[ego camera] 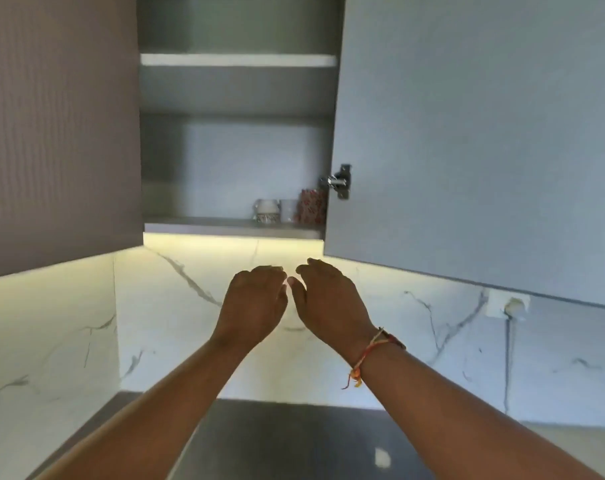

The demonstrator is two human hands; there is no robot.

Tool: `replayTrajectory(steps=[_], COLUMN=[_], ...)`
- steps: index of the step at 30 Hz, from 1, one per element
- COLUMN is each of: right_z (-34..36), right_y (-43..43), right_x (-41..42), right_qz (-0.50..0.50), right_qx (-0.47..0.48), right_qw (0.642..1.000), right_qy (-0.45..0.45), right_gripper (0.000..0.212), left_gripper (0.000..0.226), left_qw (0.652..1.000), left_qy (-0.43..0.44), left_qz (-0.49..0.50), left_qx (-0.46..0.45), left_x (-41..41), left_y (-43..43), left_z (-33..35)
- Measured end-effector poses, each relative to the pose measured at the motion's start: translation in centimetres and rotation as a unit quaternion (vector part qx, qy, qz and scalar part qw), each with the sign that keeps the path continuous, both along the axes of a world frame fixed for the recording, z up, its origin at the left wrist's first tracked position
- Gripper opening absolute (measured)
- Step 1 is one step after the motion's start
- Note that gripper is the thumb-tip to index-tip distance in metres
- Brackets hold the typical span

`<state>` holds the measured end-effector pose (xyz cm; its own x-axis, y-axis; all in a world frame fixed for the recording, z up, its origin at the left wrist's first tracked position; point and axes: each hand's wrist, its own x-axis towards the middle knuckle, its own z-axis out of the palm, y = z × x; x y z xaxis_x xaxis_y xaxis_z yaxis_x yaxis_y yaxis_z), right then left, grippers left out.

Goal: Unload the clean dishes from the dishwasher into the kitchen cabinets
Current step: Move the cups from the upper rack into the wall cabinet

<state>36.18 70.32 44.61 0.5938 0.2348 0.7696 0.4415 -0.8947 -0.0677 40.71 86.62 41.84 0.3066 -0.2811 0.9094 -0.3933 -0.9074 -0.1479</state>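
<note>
An upper kitchen cabinet [237, 174] stands open in front of me, its door [467, 133] swung out to the right. On its bottom shelf [204, 226], at the right, stand a patterned white cup [267, 211], a plain white cup [288, 210] and a red-patterned container [311, 206]. My left hand [252, 303] and my right hand [332, 299] are raised side by side just below the shelf. Their fingers hang loosely curled. Neither hand holds anything. The dishwasher is out of view.
A closed cabinet door [58, 133] is at the left. A lit white marble backsplash [176, 327] runs behind my hands, with a wall socket [508, 304] at the right. A dark grey countertop [294, 441] lies below. The upper shelf [238, 59] shows nothing on it.
</note>
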Motion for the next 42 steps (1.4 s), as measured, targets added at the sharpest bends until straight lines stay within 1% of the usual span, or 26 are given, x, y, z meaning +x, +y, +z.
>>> replayTrajectory(steps=[2,4,6,8,10,13,17,20,24,26,28,31,33,37,40,42], right_z=[-2.9,-6.5,-10.2,-13.7,-17.1,-22.0,-28.4,-33.2,-38.3,-40.0,-41.1,-42.2,-42.9,-44.8,-47.1,-48.5], right_y=[-2.8,-7.2,-11.4,-16.4,-21.4,-27.9,-35.4,-40.1,-43.8,-45.1,-46.2,-48.1,-49.8,-53.8,-57.6,-59.5], right_x=[-2.8,-6.3,-9.8,-14.3,-19.2,-27.0,-36.9,-43.8,-51.1,-53.7,-55.4,-56.3,-56.0,-53.8,-50.9,-49.1], right_qz=[-0.017,-0.044,-0.061,-0.081,-0.106,-0.168,-0.258,-0.322,-0.362,-0.382,-0.394,-0.405,-0.408,-0.414,-0.41,-0.407], right_qx=[-0.005,-0.003,-0.001,-0.003,0.005,0.024,0.091,0.127,0.176,0.202,0.227,0.252,0.262,0.3,0.336,0.356], right_qw=[1.0,0.998,0.993,0.984,0.976,0.959,0.915,0.864,0.804,0.777,0.758,0.744,0.74,0.719,0.698,0.688], right_qy=[0.01,0.041,0.1,0.159,0.19,0.228,0.297,0.366,0.437,0.458,0.467,0.468,0.466,0.47,0.482,0.484], right_gripper=[0.051,0.054,0.055,0.052,0.051,0.052,0.047,0.049,0.047,0.047,0.051,0.054,0.054,0.053,0.053,0.052], left_gripper=[0.025,0.027,0.029,0.032,0.035,0.039,0.033,0.028,0.027,0.03,0.034,0.042,0.048,0.061,0.068,0.068], left_qw=[0.999,0.995,0.987,0.97,0.949,0.928,0.881,0.838,0.771,0.741,0.713,0.678,0.665,0.647,0.648,0.649], left_qy=[0.05,0.101,0.152,0.226,0.29,0.319,0.37,0.39,0.453,0.481,0.521,0.599,0.633,0.683,0.704,0.717], left_qz=[-0.008,-0.018,-0.042,-0.083,-0.122,-0.186,-0.265,-0.322,-0.344,-0.352,-0.349,-0.321,-0.293,-0.247,-0.201,-0.171], left_qx=[-0.013,-0.012,-0.027,-0.036,-0.016,0.053,0.128,0.206,0.286,0.309,0.312,0.28,0.266,0.232,0.21,0.187], left_x=[-2.7,-6.4,-10.2,-14.7,-19.3,-25.6,-32.5,-37.7,-43.0,-44.0,-44.1,-43.3,-42.1,-39.0,-35.9,-33.6], left_y=[-2.6,-7.1,-11.5,-16.8,-22.2,-29.5,-37.5,-42.6,-46.7,-48.4,-50.0,-53.1,-55.4,-60.6,-65.4,-68.1], left_z=[-2.7,-5.8,-8.9,-11.9,-14.7,-19.4,-25.5,-29.8,-34.2,-36.2,-37.8,-39.6,-40.8,-43.8,-47.3,-50.1])
